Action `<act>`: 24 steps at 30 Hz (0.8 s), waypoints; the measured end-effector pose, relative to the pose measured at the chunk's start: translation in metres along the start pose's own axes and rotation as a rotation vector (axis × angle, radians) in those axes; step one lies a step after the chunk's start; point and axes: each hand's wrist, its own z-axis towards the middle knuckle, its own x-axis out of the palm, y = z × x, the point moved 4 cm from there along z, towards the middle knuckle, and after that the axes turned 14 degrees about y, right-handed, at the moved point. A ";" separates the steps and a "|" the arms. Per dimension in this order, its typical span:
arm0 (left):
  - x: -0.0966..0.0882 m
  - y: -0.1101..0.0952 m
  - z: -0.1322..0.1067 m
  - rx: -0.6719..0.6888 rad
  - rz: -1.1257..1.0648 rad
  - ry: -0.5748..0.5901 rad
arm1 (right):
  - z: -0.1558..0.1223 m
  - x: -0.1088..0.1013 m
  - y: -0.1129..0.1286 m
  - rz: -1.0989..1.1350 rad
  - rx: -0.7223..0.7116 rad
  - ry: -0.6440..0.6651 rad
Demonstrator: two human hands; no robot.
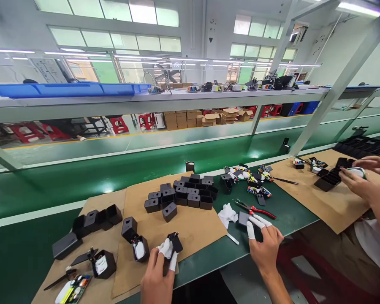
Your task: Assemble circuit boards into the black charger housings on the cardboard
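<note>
My left hand (pixel 160 266), white covers on its fingertips, is closed around a small black plastic box (pixel 176 242) with something white at its opening. My right hand (pixel 266 245), also in white finger covers, has its fingertips at the edge of another dark box (pixel 243 218) and seems to pinch it. Red-handled pliers (pixel 256 210) lie just beyond those fingers. A crumpled white cloth (pixel 228 214) and a white stick (pixel 233 239) are left of the right hand. Beside my left hand stands an open black box (pixel 140 249) with a white part inside.
Several black boxes (pixel 180 192) are grouped on the cardboard (pixel 196 230). Circuit boards with wires (pixel 245 174) lie behind the pliers. At left are an open box (pixel 104 265) and a circuit board (pixel 72 290). A co-worker's hands (pixel 356 179) hold a part at right.
</note>
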 end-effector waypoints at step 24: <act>0.003 0.001 0.021 -0.007 -0.339 0.165 | 0.001 0.001 -0.004 0.052 0.063 0.069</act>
